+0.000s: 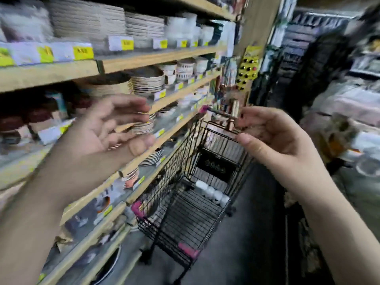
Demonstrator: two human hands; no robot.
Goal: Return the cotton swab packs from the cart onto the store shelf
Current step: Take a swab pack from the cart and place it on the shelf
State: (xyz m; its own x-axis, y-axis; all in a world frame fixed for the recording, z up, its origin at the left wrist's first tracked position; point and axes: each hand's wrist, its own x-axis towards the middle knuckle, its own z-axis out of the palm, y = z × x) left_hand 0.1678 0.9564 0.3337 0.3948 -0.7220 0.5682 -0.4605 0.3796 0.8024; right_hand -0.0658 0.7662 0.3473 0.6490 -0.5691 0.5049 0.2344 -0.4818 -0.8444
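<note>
fingers spread, empty | white packs in cart | plates on shelf

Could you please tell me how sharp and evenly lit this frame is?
Head view: motion blur smears the left hand, right hand and yellow price tags; the wide lens bows the shelf boards; the cart reads sharper; the floor is dim.

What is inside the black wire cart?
A row of white rounded packs lies on the floor of the cart near its far end; blur hides their labels. The right hand covers part of the handle end, so anything there cannot be seen.
</note>
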